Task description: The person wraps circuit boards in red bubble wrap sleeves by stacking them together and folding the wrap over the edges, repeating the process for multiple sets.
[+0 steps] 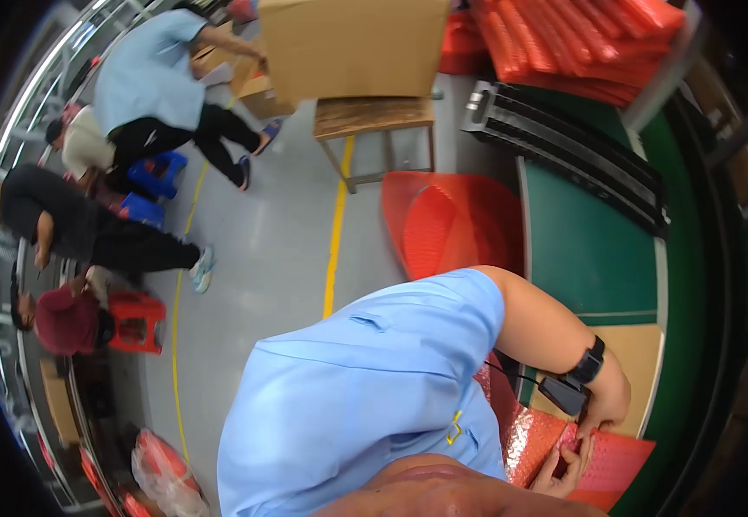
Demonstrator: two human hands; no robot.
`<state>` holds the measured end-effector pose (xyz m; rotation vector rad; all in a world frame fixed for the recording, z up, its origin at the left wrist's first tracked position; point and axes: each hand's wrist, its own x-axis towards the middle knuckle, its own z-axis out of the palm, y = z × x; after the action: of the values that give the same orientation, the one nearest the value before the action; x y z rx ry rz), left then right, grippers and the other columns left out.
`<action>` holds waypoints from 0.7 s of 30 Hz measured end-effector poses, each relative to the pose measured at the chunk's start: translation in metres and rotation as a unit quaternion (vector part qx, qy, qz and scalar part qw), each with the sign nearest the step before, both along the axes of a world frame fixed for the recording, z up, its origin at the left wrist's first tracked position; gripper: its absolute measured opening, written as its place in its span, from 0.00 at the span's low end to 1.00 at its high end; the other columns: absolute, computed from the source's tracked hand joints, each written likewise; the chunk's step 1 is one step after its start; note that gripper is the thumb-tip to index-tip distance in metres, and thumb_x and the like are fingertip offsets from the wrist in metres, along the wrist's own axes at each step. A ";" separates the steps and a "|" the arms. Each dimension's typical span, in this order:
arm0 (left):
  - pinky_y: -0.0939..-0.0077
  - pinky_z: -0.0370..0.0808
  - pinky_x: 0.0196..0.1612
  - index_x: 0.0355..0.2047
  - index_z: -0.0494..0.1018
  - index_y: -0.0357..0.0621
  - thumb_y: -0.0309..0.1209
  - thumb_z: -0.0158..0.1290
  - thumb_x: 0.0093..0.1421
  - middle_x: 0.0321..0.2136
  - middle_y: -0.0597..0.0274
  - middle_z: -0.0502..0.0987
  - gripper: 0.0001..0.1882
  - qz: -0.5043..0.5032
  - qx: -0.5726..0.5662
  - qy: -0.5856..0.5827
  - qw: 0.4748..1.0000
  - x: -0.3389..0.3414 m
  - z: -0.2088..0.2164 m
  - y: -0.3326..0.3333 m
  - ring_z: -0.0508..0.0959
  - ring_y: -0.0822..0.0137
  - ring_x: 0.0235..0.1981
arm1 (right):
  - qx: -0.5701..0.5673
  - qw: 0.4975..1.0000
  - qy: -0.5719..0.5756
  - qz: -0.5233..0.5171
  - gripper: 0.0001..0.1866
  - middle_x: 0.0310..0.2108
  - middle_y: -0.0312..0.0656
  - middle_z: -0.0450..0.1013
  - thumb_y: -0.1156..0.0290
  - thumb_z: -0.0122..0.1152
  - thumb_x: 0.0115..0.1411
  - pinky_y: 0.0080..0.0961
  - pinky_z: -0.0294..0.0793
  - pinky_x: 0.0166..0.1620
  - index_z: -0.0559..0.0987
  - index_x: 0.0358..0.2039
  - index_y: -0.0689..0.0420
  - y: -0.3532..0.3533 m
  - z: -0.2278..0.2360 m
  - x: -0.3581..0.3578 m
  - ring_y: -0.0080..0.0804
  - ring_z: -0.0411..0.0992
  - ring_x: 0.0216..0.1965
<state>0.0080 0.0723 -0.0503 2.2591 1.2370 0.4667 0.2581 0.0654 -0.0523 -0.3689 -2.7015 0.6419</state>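
1. Because thin film slides easily, the person's left hand had its fingertips pinched on the red bubble film, probably to steady a fold.
2. The right hand curled its fingers on the same film, just beside the left; its underside was hidden, so I could not tell whether it clamped.
3. That film lay by the tan board, close to the body, presumably for comfortable reach.
4. A corded black device sat next to the left wrist; what supported it was unclear.
5. Toward the far end of the green tabletop were a long black case and stacked red sheets, apparently placed so they did not crowd the hands.
6. A carton stood on a wooden stool, likely to raise it off the floor.
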 end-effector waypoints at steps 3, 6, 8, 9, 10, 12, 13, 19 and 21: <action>0.59 0.74 0.36 0.34 0.79 0.42 0.51 0.65 0.52 0.29 0.50 0.81 0.24 -0.024 0.045 -0.137 0.989 -0.007 -0.018 -0.011 0.79 0.53 0.32 | -0.048 0.998 0.005 -0.026 0.09 0.57 0.57 0.72 0.82 0.65 0.52 0.51 0.62 0.63 0.72 0.31 0.61 -0.008 0.004 -0.005 0.60 0.65 0.62; 0.57 0.76 0.33 0.37 0.78 0.46 0.56 0.61 0.54 0.27 0.53 0.81 0.26 0.076 0.024 -0.028 0.996 -0.018 -0.005 -0.049 0.81 0.51 0.30 | -0.064 0.996 0.052 0.032 0.08 0.55 0.51 0.74 0.80 0.65 0.51 0.48 0.65 0.61 0.74 0.29 0.59 -0.017 0.004 -0.034 0.56 0.67 0.59; 0.63 0.78 0.35 0.43 0.79 0.46 0.56 0.62 0.54 0.29 0.52 0.81 0.27 0.088 -0.015 -0.020 0.996 -0.028 -0.008 -0.051 0.82 0.57 0.32 | -0.079 0.994 0.059 0.046 0.07 0.56 0.49 0.73 0.76 0.66 0.52 0.47 0.61 0.64 0.74 0.28 0.58 -0.016 -0.002 -0.035 0.52 0.66 0.61; 0.71 0.78 0.35 0.43 0.78 0.43 0.49 0.64 0.57 0.28 0.57 0.81 0.24 0.090 -0.017 -0.066 0.994 -0.025 0.004 -0.053 0.82 0.65 0.30 | -0.074 0.993 0.082 0.035 0.07 0.55 0.51 0.73 0.73 0.65 0.53 0.47 0.61 0.64 0.75 0.27 0.58 -0.013 -0.009 -0.030 0.51 0.66 0.61; 0.73 0.78 0.37 0.40 0.78 0.40 0.43 0.65 0.58 0.29 0.58 0.83 0.20 0.106 -0.067 -0.178 0.976 -0.026 0.000 -0.055 0.82 0.70 0.33 | -0.061 0.993 0.094 0.042 0.07 0.55 0.51 0.73 0.72 0.66 0.53 0.46 0.63 0.62 0.75 0.28 0.58 -0.011 -0.013 -0.028 0.51 0.67 0.60; 0.80 0.74 0.32 0.42 0.76 0.41 0.38 0.60 0.63 0.26 0.67 0.79 0.14 0.143 -0.134 -0.254 0.947 -0.020 0.002 -0.047 0.77 0.77 0.28 | -0.045 0.991 0.117 0.045 0.08 0.54 0.51 0.73 0.71 0.67 0.54 0.46 0.64 0.61 0.75 0.28 0.57 -0.012 -0.017 -0.020 0.51 0.68 0.58; 0.82 0.73 0.30 0.43 0.76 0.41 0.37 0.59 0.65 0.25 0.69 0.77 0.13 0.191 -0.193 -0.270 0.924 -0.011 0.024 -0.044 0.75 0.78 0.26 | -0.038 0.990 0.128 0.044 0.08 0.53 0.52 0.73 0.71 0.67 0.54 0.46 0.64 0.62 0.76 0.28 0.57 -0.011 -0.017 -0.015 0.51 0.68 0.58; 0.85 0.72 0.28 0.50 0.70 0.42 0.46 0.47 0.72 0.31 0.66 0.78 0.20 0.028 -0.187 -0.327 0.926 0.057 0.171 -0.031 0.76 0.78 0.25 | -0.070 0.987 0.141 0.018 0.08 0.53 0.52 0.74 0.69 0.66 0.54 0.45 0.64 0.62 0.75 0.26 0.57 -0.012 -0.017 -0.021 0.52 0.68 0.58; 0.85 0.74 0.29 0.53 0.69 0.43 0.51 0.44 0.72 0.33 0.65 0.79 0.24 -0.017 -0.199 -0.359 0.912 0.090 0.217 -0.021 0.78 0.77 0.27 | -0.066 0.987 0.147 0.016 0.09 0.52 0.53 0.74 0.69 0.66 0.54 0.45 0.64 0.62 0.75 0.26 0.57 -0.013 -0.018 -0.023 0.52 0.68 0.58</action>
<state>0.0978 0.0518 0.1670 1.5365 0.8053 0.8480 0.2353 0.0528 -0.0705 -0.2420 -2.3948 0.8181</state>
